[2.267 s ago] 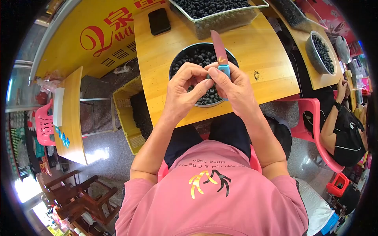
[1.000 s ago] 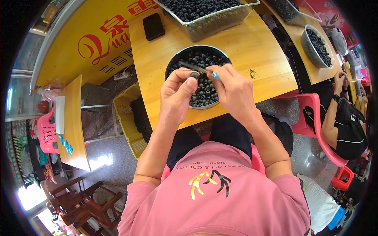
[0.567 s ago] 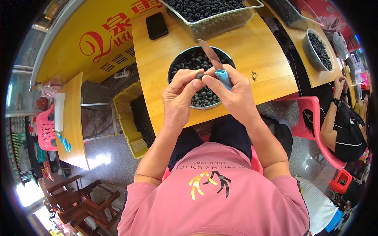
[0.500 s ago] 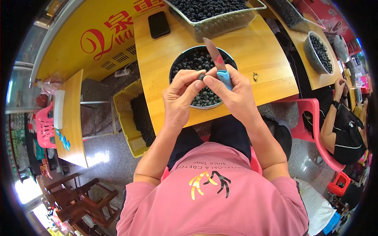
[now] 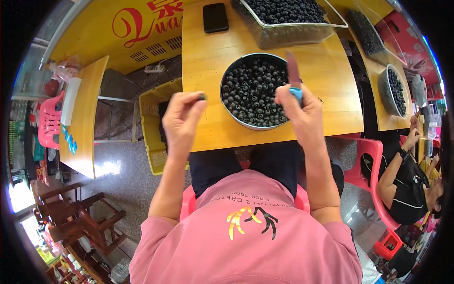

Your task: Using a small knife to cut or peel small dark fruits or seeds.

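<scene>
A small, round, blackish fruit (image 5: 202,97) is pinched at the tips of the thumb and fingers of the left hand (image 5: 182,118), to the left of a round, pale-rimmed bowl (image 5: 245,124) full of similar dark fruits (image 5: 255,90), while the right hand (image 5: 305,112), well apart, is wrapped around a blue-handled knife (image 5: 293,75) with its blade pointing away from the person. The yellow-brown wooden table (image 5: 208,57) also bears a black rectangular phone (image 5: 215,18) and a clear plastic tub (image 5: 298,38) of fruit, with a yellow plastic crate (image 5: 150,142) beside it on the speckled grey floor (image 5: 127,187). The pinched fruit looks evenly dark, its finer detail too small to tell.
</scene>
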Available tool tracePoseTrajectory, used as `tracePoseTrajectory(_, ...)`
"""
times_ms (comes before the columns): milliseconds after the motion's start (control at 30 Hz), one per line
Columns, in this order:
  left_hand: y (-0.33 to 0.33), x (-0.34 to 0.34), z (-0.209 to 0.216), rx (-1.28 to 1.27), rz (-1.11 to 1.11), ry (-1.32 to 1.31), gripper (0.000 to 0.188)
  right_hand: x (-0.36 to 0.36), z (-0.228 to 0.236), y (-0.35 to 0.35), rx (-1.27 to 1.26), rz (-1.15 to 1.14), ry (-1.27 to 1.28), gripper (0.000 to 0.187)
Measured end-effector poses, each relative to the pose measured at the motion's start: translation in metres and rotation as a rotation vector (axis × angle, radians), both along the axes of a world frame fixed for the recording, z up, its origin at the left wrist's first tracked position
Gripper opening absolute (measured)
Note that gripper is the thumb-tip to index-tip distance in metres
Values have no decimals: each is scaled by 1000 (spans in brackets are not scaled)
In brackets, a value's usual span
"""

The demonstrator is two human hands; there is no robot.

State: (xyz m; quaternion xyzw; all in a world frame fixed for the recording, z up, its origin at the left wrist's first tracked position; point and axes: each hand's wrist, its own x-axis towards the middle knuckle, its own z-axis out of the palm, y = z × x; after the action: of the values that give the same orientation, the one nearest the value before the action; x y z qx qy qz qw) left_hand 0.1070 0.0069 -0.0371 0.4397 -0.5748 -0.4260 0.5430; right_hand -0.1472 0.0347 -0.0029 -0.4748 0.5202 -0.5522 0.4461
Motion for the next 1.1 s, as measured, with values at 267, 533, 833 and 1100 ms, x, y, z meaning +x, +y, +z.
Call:
tracePoseTrajectory(267,-16,34,-2,-152,172,-405,27,-29,-14,6,32,-93,87,25)
tracePoseTrajectory(533,-55,-83,13,-489,-324,-903,15,-29,-9,17,-39,-108,114,19)
tracePoseTrajectory(833,-43,-101,27,-121,-498,-444,18,-35,-5,18,11,-103,54,17)
tracePoseTrajectory(1100,-27,-91,43,15,-547,-347,21,-6,3,3,16,32,-84,18)
